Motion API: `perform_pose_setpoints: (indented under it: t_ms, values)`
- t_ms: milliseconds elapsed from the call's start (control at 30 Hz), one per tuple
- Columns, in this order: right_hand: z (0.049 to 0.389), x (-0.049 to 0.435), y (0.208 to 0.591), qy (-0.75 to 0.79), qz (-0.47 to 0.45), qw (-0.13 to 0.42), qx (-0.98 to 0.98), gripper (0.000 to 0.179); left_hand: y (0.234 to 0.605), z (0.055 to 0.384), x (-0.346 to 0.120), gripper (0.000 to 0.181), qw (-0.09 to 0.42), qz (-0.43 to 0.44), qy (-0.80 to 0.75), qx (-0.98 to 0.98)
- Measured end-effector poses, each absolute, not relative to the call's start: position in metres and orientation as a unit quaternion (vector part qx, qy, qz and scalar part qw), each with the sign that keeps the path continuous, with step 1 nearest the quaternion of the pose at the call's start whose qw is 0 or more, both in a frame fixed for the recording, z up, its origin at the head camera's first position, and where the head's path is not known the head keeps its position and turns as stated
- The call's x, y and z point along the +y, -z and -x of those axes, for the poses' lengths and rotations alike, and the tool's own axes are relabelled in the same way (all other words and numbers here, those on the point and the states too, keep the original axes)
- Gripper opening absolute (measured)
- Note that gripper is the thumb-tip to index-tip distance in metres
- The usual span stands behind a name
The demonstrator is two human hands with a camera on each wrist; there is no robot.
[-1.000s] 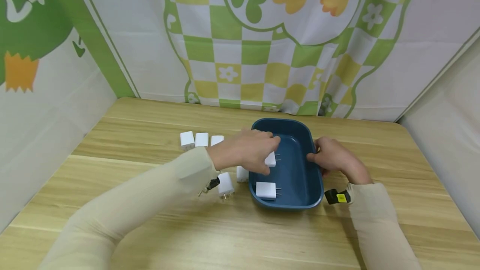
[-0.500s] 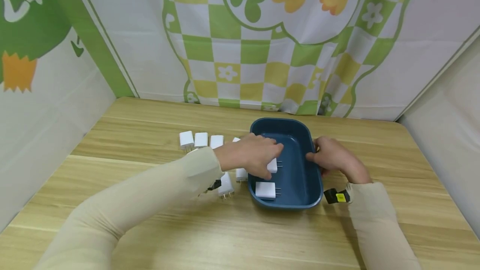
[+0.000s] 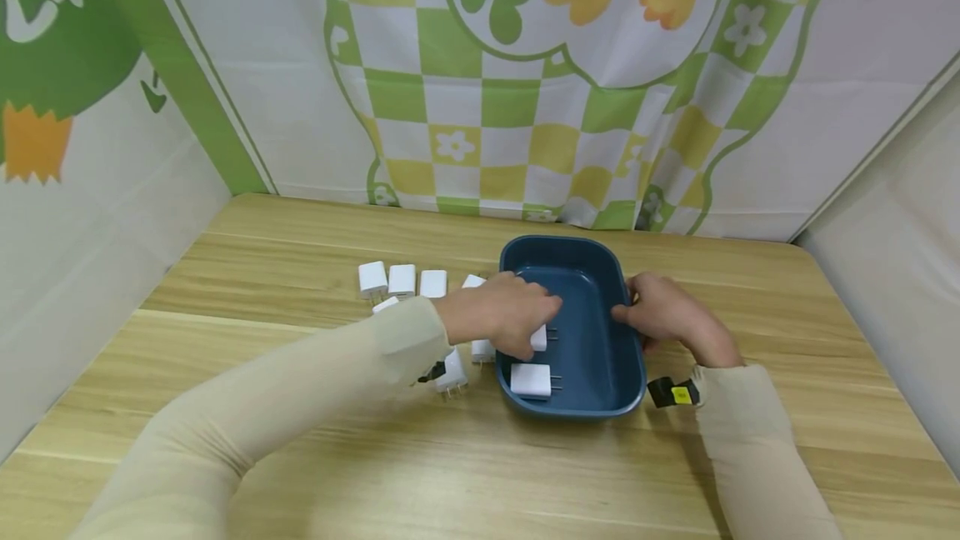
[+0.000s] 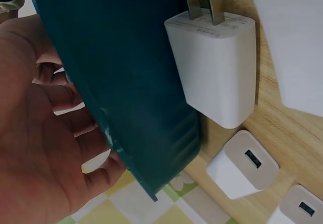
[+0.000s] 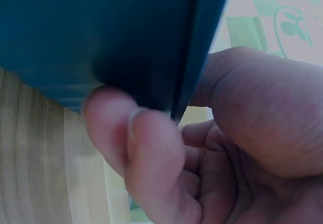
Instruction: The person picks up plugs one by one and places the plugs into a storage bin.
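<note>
Room in bin beside chargers

Bright and even on my head feed: soft light spreads over the wooden tabletop, with a pale sheen near the bottom and a thin shadow alongside the right sleeve. Over to the left wrist, and it's dimmer; the left hand looks shaded, the big white plug has clean edges but print too soft to read, and the blue tray glints along its rim. Right wrist (murkiest picture I've got): the right hand's nearest fingertips blur, while the curtain washes out pale.
</note>
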State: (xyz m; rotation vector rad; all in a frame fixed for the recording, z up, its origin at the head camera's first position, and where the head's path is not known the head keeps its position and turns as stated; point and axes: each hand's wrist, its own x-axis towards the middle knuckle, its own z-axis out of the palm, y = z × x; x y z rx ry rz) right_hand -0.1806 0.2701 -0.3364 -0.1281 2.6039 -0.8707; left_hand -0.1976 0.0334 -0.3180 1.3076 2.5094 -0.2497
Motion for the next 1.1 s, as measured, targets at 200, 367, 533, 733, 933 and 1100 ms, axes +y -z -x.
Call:
perform_pose_setpoints:
  t_ms: [200,367,533,733,933,1100]
  values:
    - [0.18,0.27,0.336,0.311,0.047,0.196,0.929,0.02,0.321,0.197,0.032,0.051,0.152,-0.457,0.095,0.871]
    - [0.18,0.269,0.335,0.309,0.044,0.197,0.929,0.02,0.323,0.196,0.033,0.053,0.159,-0.454,0.094,0.872]
    - [0.18,0.269,0.335,0.309,0.042,0.199,0.929,0.022,0.325,0.194,0.033,0.054,0.161,-0.452,0.092,0.872]
    - [0.18,0.269,0.335,0.311,0.04,0.2,0.928,0.023,0.328,0.194,0.033,0.051,0.161,-0.451,0.089,0.873]
    - [0.18,0.268,0.336,0.31,0.039,0.2,0.929,0.023,0.331,0.195,0.033,0.048,0.161,-0.454,0.085,0.872]
    - [0.18,0.269,0.335,0.314,0.036,0.202,0.927,0.023,0.33,0.197,0.033,0.047,0.17,-0.454,0.078,0.871]
